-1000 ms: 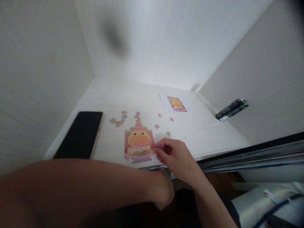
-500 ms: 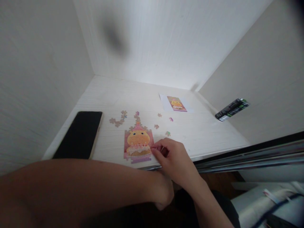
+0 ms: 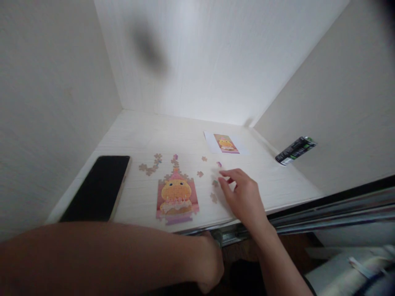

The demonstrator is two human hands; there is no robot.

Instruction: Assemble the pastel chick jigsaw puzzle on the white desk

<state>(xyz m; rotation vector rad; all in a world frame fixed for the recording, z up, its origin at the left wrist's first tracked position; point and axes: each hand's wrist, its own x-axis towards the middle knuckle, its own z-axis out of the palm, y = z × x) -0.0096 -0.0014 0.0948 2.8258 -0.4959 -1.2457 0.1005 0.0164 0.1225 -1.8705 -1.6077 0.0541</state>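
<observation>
The right hand [image 3: 245, 197] lay low over the counter [image 3: 271, 181], near its front edge and a bit to the right of the middle. Its fingers [image 3: 230, 174] were spread apart and open, and they held nothing. The tips were beside a small loose puzzle piece [image 3: 215, 183], with one more loose piece [image 3: 213, 197] just in front of that, close to the thumb. Whether a fingertip really touched the small piece could not be told.

The half-built puzzle [image 3: 176, 196] lay flat by the front edge, left of the hand and apart from it. It was taller than it was wide, so its long side ran from the front edge toward the back wall. The picture on it was a yellow duck with a pink hat, and the hat pointed toward the back.

More loose pieces [image 3: 151, 166] were scattered behind the puzzle, and some lay between it and the hand. A dark phone [image 3: 97, 187] lay flat near the left edge. A small guide picture [image 3: 226, 143] on white paper lay near the back right corner. A black tube [image 3: 294, 150] rested against the right wall.

The left hand [image 3: 211, 267] was down below the front edge of the counter, curled shut like a fist. What it held, if anything, could not be seen. Its arm crossed the whole front of the view.
</observation>
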